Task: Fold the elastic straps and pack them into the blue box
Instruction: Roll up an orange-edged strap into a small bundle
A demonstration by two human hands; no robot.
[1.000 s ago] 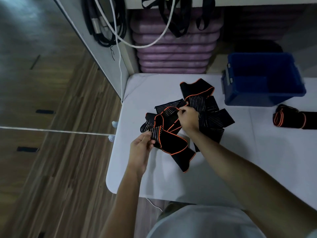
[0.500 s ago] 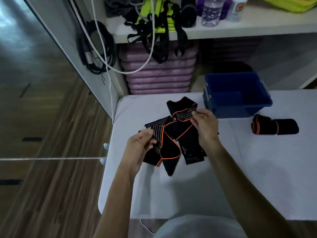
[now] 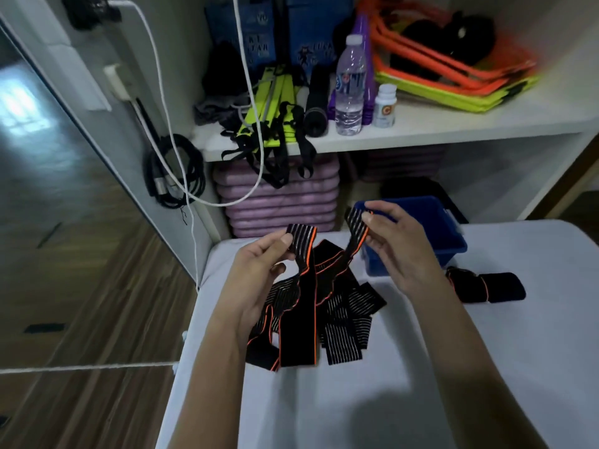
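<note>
Counting w/ the blue plastic box [image 3: 451, 247] as landmark. 1 such box is sitting on the white padded table [image 3: 356, 400].

Left of the box: 1 tangled heap of black elastic straps w/ orange edging and pale stripes [image 3: 319, 314]; exact strap count can't be told, they're overlapping.

Right of the box: 1 rolled black strap bundle w/ orange trim [image 3: 486, 286].

2 bare hands are working just left of the box: left hand [image 3: 259, 270], right hand [image 3: 398, 247], each pinching 1 strap end.

Above the box, on the white shelf [image 3: 453, 128]: 1 clear plastic water bottle [image 3: 350, 89], 1 small white pill bottle [image 3: 384, 106].

Behind-left of the box: 1 stack of purple mats [image 3: 278, 199].
</note>
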